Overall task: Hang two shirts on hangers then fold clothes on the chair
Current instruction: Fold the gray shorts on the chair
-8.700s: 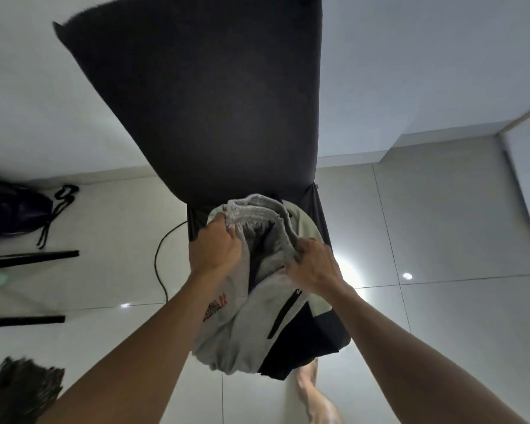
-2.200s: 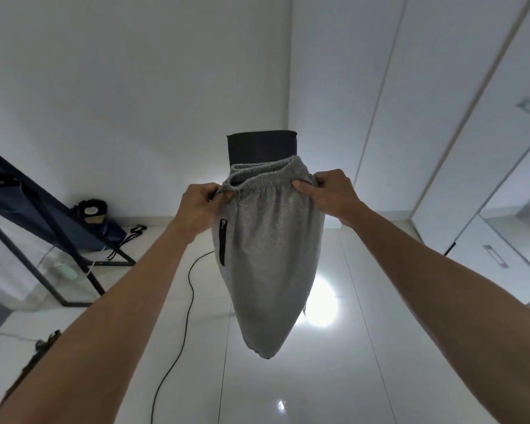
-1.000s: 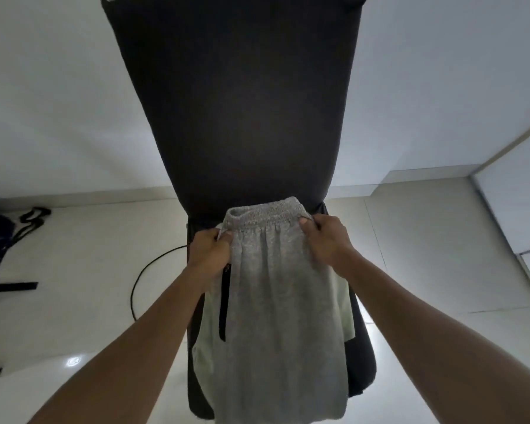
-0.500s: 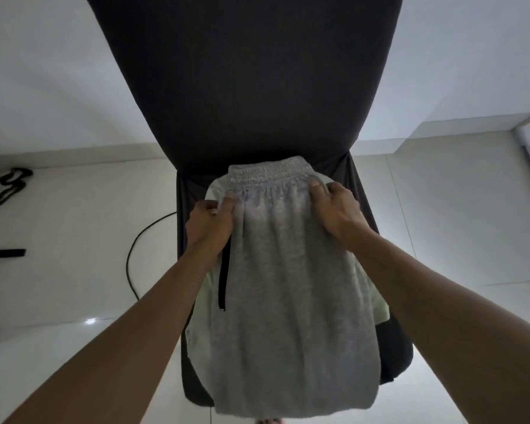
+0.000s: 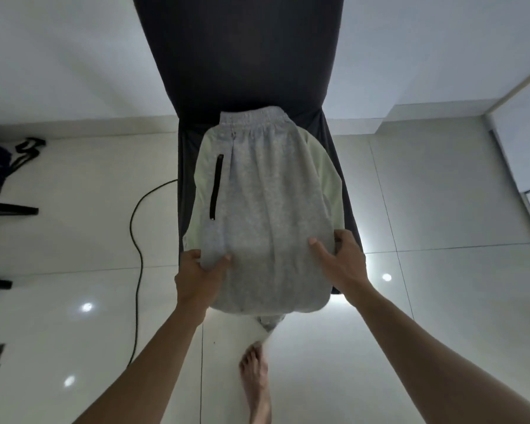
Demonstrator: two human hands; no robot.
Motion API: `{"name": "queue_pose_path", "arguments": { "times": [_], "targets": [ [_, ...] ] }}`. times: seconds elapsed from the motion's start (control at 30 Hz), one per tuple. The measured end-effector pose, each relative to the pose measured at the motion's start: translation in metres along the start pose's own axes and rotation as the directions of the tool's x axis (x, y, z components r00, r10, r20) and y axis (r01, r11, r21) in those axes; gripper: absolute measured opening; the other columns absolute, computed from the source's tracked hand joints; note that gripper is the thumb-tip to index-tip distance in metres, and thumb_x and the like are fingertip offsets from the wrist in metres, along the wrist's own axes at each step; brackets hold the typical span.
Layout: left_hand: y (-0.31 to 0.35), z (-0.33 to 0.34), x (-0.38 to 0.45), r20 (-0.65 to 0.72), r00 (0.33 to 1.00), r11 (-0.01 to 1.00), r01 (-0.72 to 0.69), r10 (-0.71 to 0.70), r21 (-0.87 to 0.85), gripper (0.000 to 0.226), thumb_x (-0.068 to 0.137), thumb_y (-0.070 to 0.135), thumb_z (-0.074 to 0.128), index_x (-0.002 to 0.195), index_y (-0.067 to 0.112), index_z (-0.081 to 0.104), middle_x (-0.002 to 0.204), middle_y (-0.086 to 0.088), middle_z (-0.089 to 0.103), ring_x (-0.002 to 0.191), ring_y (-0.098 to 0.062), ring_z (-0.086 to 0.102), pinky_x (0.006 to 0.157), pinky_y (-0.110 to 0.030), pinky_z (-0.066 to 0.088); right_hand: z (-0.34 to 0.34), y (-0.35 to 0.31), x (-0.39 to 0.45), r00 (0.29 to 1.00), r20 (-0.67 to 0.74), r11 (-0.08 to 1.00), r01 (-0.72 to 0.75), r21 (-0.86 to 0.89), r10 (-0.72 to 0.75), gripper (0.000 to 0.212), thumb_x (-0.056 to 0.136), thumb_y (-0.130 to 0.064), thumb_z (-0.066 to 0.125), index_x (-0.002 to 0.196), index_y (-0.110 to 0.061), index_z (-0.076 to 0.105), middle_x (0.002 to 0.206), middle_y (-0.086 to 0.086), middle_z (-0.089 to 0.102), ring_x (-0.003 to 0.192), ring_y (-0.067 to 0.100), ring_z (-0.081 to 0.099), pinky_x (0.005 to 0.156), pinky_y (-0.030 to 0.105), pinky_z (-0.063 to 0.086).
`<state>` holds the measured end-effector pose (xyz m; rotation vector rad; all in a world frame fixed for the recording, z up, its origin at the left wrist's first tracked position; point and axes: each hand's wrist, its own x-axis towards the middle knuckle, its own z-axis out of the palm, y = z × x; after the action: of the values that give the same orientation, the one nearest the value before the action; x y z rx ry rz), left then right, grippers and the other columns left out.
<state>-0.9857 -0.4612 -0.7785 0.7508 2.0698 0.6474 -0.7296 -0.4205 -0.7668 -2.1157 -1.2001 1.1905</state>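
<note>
Seen from a camera on the person's head, looking down. A dark grey fabric-covered chair (image 5: 236, 56) fills the upper centre, its tall backrest toward twelve o'clock and its seat below it. Spread flat on the seat lies a pair of light grey knitted shorts (image 5: 266, 209) with an elastic waistband at twelve o'clock, against the backrest, and a black zip pocket (image 5: 216, 186) along the nine o'clock side. The leg hems hang over the seat's front edge at six o'clock. Under the shorts lies a pale green garment (image 5: 329, 182), its edges showing at nine and three o'clock.

The left hand (image 5: 198, 278) grips the shorts' lower edge at about seven o'clock, thumb on top and fingers curled beneath the cloth. The right hand (image 5: 338, 260) grasps the lower edge at about four o'clock, thumb lying on the fabric and fingers bent around the side.

On the glossy white tiled floor (image 5: 441, 301), a black cable (image 5: 135, 240) curves at nine o'clock of the chair. A dark bag with black straps (image 5: 0, 160) sits at the far nine o'clock edge. A bare foot (image 5: 256, 384) stands at six o'clock.
</note>
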Motion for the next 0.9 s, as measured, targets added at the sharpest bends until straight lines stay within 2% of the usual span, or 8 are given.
{"name": "queue_pose_path", "arguments": {
  "times": [0.13, 0.2, 0.3, 0.37, 0.47, 0.57, 0.67, 0.9],
  "targets": [
    [-0.059, 0.016, -0.021, 0.049, 0.999, 0.995, 0.026, -0.021, -0.099, 0.061, 0.07, 0.046, 0.087, 0.113, 0.01, 0.062, 0.098, -0.002, 0.07, 0.088, -0.02, 0.067, 0.065, -0.029, 0.053, 0.01, 0.053, -0.032, 1.0, 0.0, 1.0, -0.021, 0.018, 0.021, 0.05, 0.082, -0.045, 0.078, 0.117, -0.018, 0.054, 0.103, -0.003, 0.067, 0.092, 0.018, 0.064, 0.063, 0.022, 0.047],
    [-0.084, 0.025, -0.027, 0.073, 0.997, 0.992, 0.025, -0.016, -0.121, 0.056, 0.069, 0.042, 0.089, 0.106, 0.008, 0.065, 0.092, -0.001, 0.068, 0.082, -0.019, 0.063, 0.063, -0.028, 0.048, 0.019, 0.084, -0.04, 0.998, 0.038, 0.997, -0.051, 0.059, 0.049, 0.053, 0.078, -0.044, 0.082, 0.116, -0.019, 0.053, 0.103, -0.004, 0.068, 0.094, 0.017, 0.066, 0.067, 0.023, 0.05],
    [-0.113, 0.042, -0.026, 0.059, 0.998, 0.985, 0.017, -0.007, -0.17, 0.035, 0.07, 0.027, 0.09, 0.071, 0.017, 0.057, 0.062, 0.014, 0.059, 0.063, -0.008, 0.055, 0.057, -0.02, 0.041, 0.038, 0.127, -0.039, 0.994, 0.103, 0.994, -0.058, 0.097, 0.048, 0.063, 0.07, -0.04, 0.088, 0.119, -0.019, 0.054, 0.11, -0.006, 0.067, 0.101, 0.015, 0.065, 0.081, 0.031, 0.055],
    [-0.128, 0.054, -0.026, 0.083, 0.996, 0.983, -0.019, 0.035, -0.184, 0.049, 0.071, 0.017, 0.089, 0.057, 0.023, 0.042, 0.044, 0.017, 0.047, 0.046, -0.001, 0.045, 0.051, -0.015, 0.037, 0.053, 0.149, -0.035, 0.988, 0.149, 0.991, -0.065, 0.114, 0.048, 0.067, 0.067, -0.034, 0.092, 0.121, -0.019, 0.055, 0.113, -0.008, 0.067, 0.103, 0.014, 0.064, 0.084, 0.032, 0.055],
    [-0.15, 0.072, -0.019, 0.151, 0.986, 0.981, -0.037, 0.067, -0.193, 0.052, 0.071, 0.016, 0.088, 0.055, 0.019, 0.039, 0.04, 0.017, 0.043, 0.039, -0.001, 0.041, 0.044, -0.011, 0.035, 0.074, 0.168, -0.021, 0.987, 0.152, 0.978, -0.085, 0.191, 0.056, 0.05, 0.065, -0.017, 0.093, 0.107, -0.018, 0.065, 0.091, -0.011, 0.072, 0.081, 0.011, 0.067, 0.062, 0.02, 0.051],
    [-0.175, 0.083, -0.003, 0.179, 0.982, 0.975, -0.029, 0.069, -0.219, 0.032, 0.064, 0.022, 0.093, 0.078, 0.018, 0.065, 0.066, 0.018, 0.068, 0.061, 0.001, 0.062, 0.057, -0.013, 0.048, 0.092, 0.184, -0.006, 0.989, 0.138, 0.96, -0.09, 0.264, 0.054, 0.036, 0.064, -0.006, 0.092, 0.084, -0.019, 0.064, 0.07, -0.012, 0.068, 0.057, 0.008, 0.06, 0.047, 0.017, 0.047],
    [-0.191, 0.095, 0.013, 0.222, 0.969, 0.955, -0.038, 0.107, -0.294, 0.065, 0.055, 0.023, 0.097, 0.113, 0.024, 0.069, 0.105, 0.015, 0.074, 0.097, -0.002, 0.068, 0.083, -0.022, 0.054, 0.107, 0.202, 0.004, 0.981, 0.186, 0.956, -0.103, 0.273, 0.053, 0.034, 0.062, -0.005, 0.092, 0.078, -0.017, 0.065, 0.066, -0.01, 0.066, 0.049, 0.0, 0.056, 0.044, 0.014, 0.042],
    [-0.215, 0.111, 0.029, 0.34, 0.918, 0.922, -0.066, 0.206, -0.38, 0.078, 0.049, 0.031, 0.096, 0.119, 0.012, 0.068, 0.115, 0.002, 0.074, 0.11, -0.017, 0.069, 0.095, -0.038, 0.055, 0.126, 0.239, 0.011, 0.957, 0.289, 0.953, -0.065, 0.295, -0.024, 0.046, 0.055, -0.016, 0.096, 0.096, -0.007, 0.076, 0.091, -0.001, 0.078, 0.088, 0.016, 0.073, 0.074, 0.027, 0.058]
  ]
}}
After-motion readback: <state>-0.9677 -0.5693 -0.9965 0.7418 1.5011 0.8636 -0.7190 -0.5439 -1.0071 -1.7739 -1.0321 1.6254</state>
